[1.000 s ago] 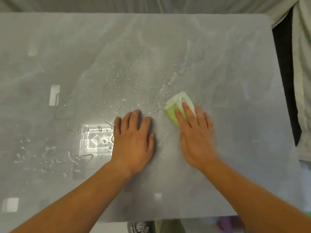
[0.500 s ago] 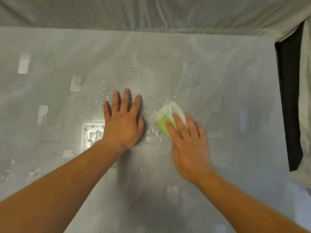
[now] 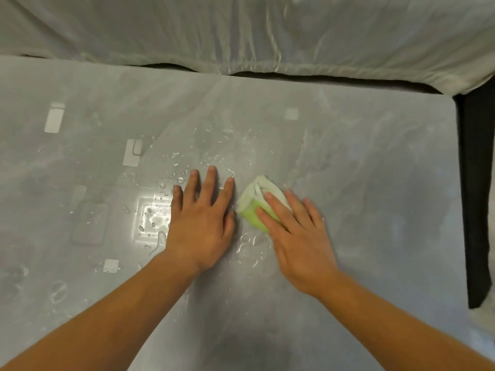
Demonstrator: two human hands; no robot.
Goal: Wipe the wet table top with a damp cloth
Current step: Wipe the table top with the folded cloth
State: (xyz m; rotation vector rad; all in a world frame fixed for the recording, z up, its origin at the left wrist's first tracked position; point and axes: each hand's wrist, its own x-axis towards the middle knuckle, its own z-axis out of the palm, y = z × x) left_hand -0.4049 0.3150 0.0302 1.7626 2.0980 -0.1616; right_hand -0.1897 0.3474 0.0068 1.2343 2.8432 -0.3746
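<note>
A grey marbled table top (image 3: 375, 183) fills the view, with water drops and small puddles (image 3: 214, 148) scattered left of centre. A folded green and white cloth (image 3: 253, 203) lies on the table under the fingers of my right hand (image 3: 297, 236), which presses it flat. My left hand (image 3: 201, 223) rests palm down on the wet surface just left of the cloth, fingers spread, holding nothing. More drops (image 3: 249, 245) sit between the two hands.
A pale draped fabric (image 3: 241, 33) runs along the table's far edge. A dark gap (image 3: 476, 196) borders the table's right edge. Bright light reflections (image 3: 150, 215) show on the wet left part.
Both hands and the cloth have slid away from me toward the far edge of the table. The view has tipped forward, so more of the draped fabric shows.
</note>
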